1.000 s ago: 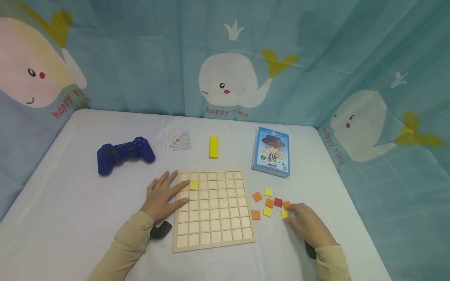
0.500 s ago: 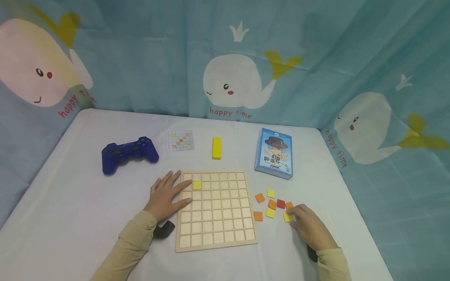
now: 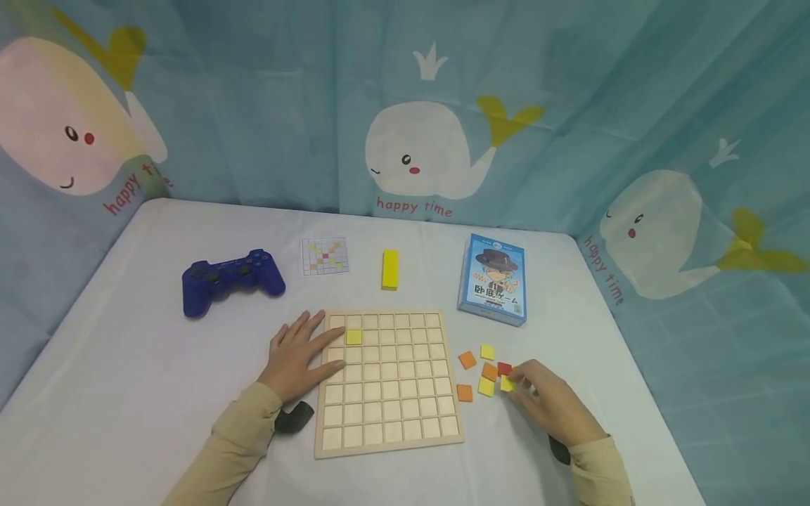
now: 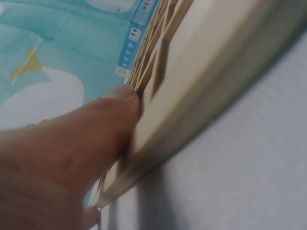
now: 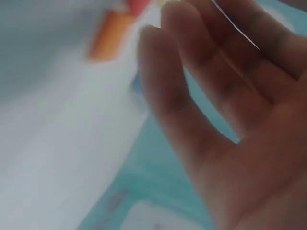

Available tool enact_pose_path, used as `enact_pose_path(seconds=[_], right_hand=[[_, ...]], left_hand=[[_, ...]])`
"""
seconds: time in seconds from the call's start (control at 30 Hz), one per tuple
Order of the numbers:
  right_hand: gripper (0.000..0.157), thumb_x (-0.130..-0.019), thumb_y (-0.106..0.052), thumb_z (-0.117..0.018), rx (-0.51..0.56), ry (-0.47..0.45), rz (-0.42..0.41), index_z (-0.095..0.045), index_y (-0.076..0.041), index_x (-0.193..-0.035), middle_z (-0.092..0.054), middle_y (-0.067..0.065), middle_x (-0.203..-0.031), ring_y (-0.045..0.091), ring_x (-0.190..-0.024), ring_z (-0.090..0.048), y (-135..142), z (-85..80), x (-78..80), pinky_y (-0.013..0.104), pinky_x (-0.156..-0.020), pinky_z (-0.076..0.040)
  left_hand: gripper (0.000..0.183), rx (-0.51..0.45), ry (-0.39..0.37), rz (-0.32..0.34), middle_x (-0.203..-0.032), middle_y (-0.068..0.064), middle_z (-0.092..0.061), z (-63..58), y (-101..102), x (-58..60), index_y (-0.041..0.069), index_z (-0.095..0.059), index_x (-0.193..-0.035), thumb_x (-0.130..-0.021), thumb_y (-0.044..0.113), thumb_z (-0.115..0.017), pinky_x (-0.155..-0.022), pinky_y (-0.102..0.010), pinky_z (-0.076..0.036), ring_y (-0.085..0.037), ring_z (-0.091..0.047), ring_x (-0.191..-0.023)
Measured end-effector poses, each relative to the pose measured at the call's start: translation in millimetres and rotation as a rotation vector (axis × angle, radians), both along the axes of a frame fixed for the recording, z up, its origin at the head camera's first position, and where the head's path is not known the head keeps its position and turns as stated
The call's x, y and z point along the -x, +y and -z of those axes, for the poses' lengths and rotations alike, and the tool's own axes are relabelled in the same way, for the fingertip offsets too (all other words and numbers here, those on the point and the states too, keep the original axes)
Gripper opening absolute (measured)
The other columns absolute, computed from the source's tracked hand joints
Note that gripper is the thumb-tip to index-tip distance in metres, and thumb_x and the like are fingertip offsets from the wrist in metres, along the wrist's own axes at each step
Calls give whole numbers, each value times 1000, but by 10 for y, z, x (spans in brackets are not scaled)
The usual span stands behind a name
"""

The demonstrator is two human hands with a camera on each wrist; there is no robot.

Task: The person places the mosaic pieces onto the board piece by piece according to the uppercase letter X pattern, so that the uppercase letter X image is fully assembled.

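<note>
A wooden grid board (image 3: 392, 450) lies on the white table, one yellow tile (image 3: 354, 338) in a cell near its upper left. My left hand (image 3: 297, 362) rests spread over the board's left edge, index fingertip beside that tile. In the left wrist view, the thumb (image 4: 110, 115) presses on the board's rim. To the right of the board, my right hand (image 3: 550, 400) pinches another yellow tile (image 3: 507, 384) between thumb and fingers. Beside it lie a red tile (image 3: 503, 369) and several loose orange and yellow tiles; one orange tile is mostly covered by the fingers.
Behind the board lie a blue game controller (image 3: 233, 280), a small card with a coloured grid (image 3: 325, 256), a yellow block (image 3: 389, 270) and a blue game box (image 3: 493, 279). A whale-print curtain (image 3: 285, 126) hangs along the table's back and right sides.
My right hand has taken hold of the yellow tile and moved it slightly left and away from me. The left hand keeps its place on the board.
</note>
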State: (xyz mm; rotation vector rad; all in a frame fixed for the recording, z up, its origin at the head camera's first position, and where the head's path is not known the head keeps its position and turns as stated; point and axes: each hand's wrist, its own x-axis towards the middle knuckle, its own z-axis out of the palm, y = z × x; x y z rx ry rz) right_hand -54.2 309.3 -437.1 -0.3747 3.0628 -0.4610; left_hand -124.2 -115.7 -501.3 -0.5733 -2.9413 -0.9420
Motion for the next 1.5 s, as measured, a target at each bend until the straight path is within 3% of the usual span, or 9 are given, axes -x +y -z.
enact_pose_path(seconds=[0.1, 0.2, 0.4, 0.6, 0.83, 1.5], right_hand=[[34, -74, -1, -80, 46, 110, -138, -60, -13, -99, -61, -6, -97, 7, -83, -60, -80, -65, 145, 27, -71, -57], [31, -76, -1, -79, 95, 143, -247, -60, -11, -98, -62, -4, -98, 11, -87, -62, -230, -107, 346, 30, -75, -58], [20, -85, -9, -73, 93, 27, -330, -62, -11, -102, -63, -3, -101, 12, -93, -62, -597, -72, 761, 30, -81, -56], [17, -88, -16, -70, 64, -44, -376, -63, -12, -104, -63, -4, -102, 10, -93, -62, -843, 56, 1014, 26, -83, -55], [17, -87, -21, -71, 23, -47, -358, -65, -15, -102, -65, -5, -102, 9, -94, -63, -1000, 114, 1094, 26, -85, -54], [21, -87, -19, -71, 8, -34, -397, -64, -13, -105, -65, -3, -105, 11, -98, -63, -1037, 133, 1143, 29, -89, -53]], left_hand=[[58, 0, 1, -1, -154, -15, -31, -1, 0, -7, 23, -54, -137, -86, 47, -66, -111, -65, -11, -41, -19, -143], [58, 2, 1, -4, -154, -15, -31, 3, -3, -8, 23, -53, -137, -86, 47, -66, -111, -64, -11, -41, -19, -143], [58, -4, 8, -8, -153, -15, -32, 14, -11, -7, 23, -54, -137, -86, 47, -66, -111, -64, -11, -41, -19, -142], [58, 1, 6, -4, -154, -14, -31, 65, -3, -12, 25, -53, -138, -86, 49, -65, -112, -64, -11, -40, -19, -143], [58, 6, 13, -2, -154, -13, -32, 60, 11, -13, 25, -53, -138, -86, 49, -65, -111, -64, -11, -40, -19, -143], [58, 1, 25, -7, -154, -15, -32, 54, 2, 2, 25, -53, -138, -86, 49, -65, -111, -65, -11, -40, -19, -143]])
